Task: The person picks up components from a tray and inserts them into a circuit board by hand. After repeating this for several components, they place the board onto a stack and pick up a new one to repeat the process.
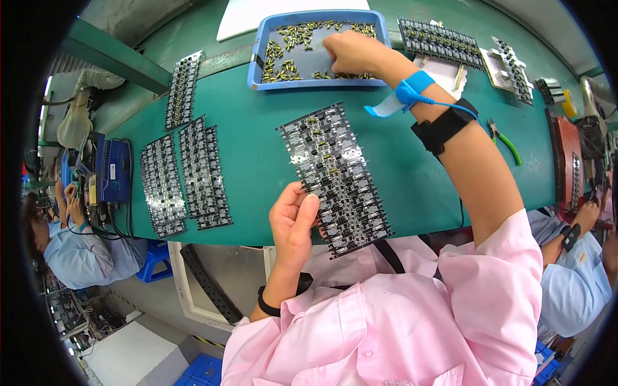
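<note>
My left hand (293,225) grips the lower left edge of a circuit board panel (344,186), its thumb on top. The panel is tilted over the near part of the table, with dense rows of small black and silver parts. A few brass-coloured pieces sit in a line near its far end. My right hand (351,55) is down inside a blue tray (293,84), fingers bent together, and whatever they pinch is hidden. Small black-and-brass cylindrical components (283,69) lie scattered over the tray floor. A blue wrist strap (412,91) with a cord circles my right wrist.
More circuit board panels (161,180) lie on the green table (251,148) at left and another (441,44) at far right. Green-handled cutters (505,141) rest beyond my right forearm. A blue box with cables (114,170) stands at the left edge. Other people sit on both sides.
</note>
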Tool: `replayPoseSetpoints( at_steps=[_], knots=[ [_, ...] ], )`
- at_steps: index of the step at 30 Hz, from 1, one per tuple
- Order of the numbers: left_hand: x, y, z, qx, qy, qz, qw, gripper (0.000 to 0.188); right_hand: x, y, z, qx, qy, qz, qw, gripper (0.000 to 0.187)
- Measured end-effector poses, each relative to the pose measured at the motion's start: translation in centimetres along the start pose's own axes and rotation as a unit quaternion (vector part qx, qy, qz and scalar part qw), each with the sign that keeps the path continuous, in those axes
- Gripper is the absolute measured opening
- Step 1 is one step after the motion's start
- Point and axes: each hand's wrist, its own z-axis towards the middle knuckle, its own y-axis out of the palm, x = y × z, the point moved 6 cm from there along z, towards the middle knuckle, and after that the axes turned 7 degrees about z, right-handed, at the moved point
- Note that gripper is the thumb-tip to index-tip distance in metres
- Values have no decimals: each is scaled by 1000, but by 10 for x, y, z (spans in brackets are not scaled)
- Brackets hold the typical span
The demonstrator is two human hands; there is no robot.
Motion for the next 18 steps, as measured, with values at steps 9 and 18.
replayPoseSetpoints(
  at_steps=[9, 18],
  knots=[
    [5, 13, -1, -24, -6, 6, 1000, 15, 54, 8, 18, 102, -74, 46, 991, 10],
    [4, 7, -6, -21, -10, 17, 1000, 15, -15, -4, -10, 26, -12, -26, 999, 11]
  ],
)
